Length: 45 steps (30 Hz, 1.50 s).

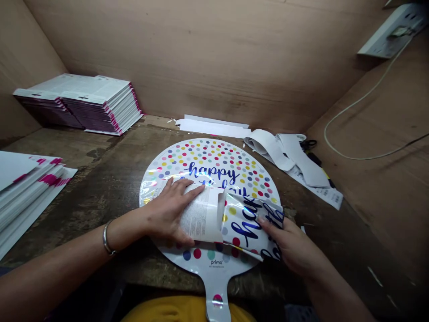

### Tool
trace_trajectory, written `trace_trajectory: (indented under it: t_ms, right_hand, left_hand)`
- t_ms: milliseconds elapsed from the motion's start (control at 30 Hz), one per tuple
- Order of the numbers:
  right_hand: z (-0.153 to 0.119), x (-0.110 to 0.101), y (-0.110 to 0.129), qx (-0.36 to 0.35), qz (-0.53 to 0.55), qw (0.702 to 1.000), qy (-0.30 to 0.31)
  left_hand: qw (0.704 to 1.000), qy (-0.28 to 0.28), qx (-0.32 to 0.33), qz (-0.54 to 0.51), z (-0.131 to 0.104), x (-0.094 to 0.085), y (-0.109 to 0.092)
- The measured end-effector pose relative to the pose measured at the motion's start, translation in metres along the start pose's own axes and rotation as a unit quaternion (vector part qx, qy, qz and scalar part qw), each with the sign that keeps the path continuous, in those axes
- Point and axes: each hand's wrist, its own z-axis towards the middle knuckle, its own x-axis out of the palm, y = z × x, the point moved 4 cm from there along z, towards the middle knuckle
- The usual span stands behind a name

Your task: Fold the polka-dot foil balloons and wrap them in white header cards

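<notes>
A round, flat foil balloon [217,154] with colored dots and blue "happy" lettering lies on the table, its neck toward me. On top of it rests a white printed paper packet [201,214], its mouth gaping on the right side. My left hand [170,210] grips the packet across its width, thumb on the near edge and fingers toward the far edge. In my right hand [288,241] is a folded foil balloon [248,219] with the same dots and lettering. The folded balloon's left end is at the packet's mouth; how far inside it reaches is hidden.
Stacked printed packets [97,98] stand at the back left, and another pile [36,188] sits at the near left. Paper strips [214,127] and a curled label roll [295,156] lie behind, with black scissors [308,144]. A cable [335,116] hangs from the power strip [392,31].
</notes>
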Motion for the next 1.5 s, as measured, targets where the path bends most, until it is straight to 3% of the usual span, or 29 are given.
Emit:
trace_trajectory:
  t_ms: [200,333,433,533,667,767,867,967,1067,1133,1200,1267,1333,1433,1500]
  right_hand:
    - [0.009,0.016,0.002,-0.035,-0.1,0.994,0.01]
    - [0.006,0.031,0.007,-0.054,-0.066,0.995,0.058]
    - [0.004,0.021,0.012,-0.083,-0.053,0.993,0.059]
    - [0.007,0.013,0.009,-0.06,-0.129,0.988,0.065]
    - [0.01,0.042,-0.001,-0.047,-0.238,0.966,0.085]
    - [0.008,0.071,0.002,-0.097,-0.28,0.949,0.107]
    - [0.003,0.073,0.015,-0.221,-0.39,0.887,0.107]
    - [-0.002,0.055,0.023,-0.354,-0.511,0.782,0.038]
    - [-0.008,0.047,0.009,-0.442,-0.581,0.682,0.056]
    - [-0.016,0.049,-0.005,-0.46,-0.613,0.641,0.05]
    - [-0.027,0.055,-0.012,-0.475,-0.623,0.621,0.025]
    - [-0.036,0.064,-0.01,-0.495,-0.597,0.631,0.016]
    - [-0.039,0.072,-0.003,-0.52,-0.543,0.659,0.015]
    - [-0.028,0.085,0.003,-0.53,-0.486,0.692,0.054]
    - [-0.015,0.093,-0.001,-0.5,-0.492,0.709,0.08]
  left_hand:
    - [1.0,0.013,0.022,-0.001,0.002,0.001,-0.009]
    - [1.0,0.014,0.009,0.009,0.003,0.002,-0.01]
    - [1.0,0.017,-0.003,0.008,0.0,0.004,-0.003]
    - [1.0,0.014,-0.004,0.007,-0.001,0.006,0.001]
    - [0.999,0.004,0.036,-0.006,0.006,0.007,-0.014]
    - [0.998,-0.001,0.068,-0.016,0.011,0.007,-0.027]
    - [0.997,0.017,0.072,-0.026,0.012,0.005,-0.027]
    - [0.991,0.074,0.107,-0.034,0.007,0.003,-0.022]
    - [0.983,0.11,0.138,-0.043,-0.003,0.001,-0.019]
    - [0.987,0.101,0.117,-0.046,-0.008,0.0,-0.018]
    - [0.992,0.082,0.079,-0.053,-0.012,0.003,-0.018]
    - [0.995,0.057,0.05,-0.066,-0.013,0.01,-0.019]
    - [0.996,0.03,0.038,-0.077,-0.012,0.018,-0.022]
    - [0.996,0.002,0.024,-0.084,-0.012,0.027,-0.02]
    - [0.996,-0.018,0.004,-0.091,-0.015,0.028,-0.016]
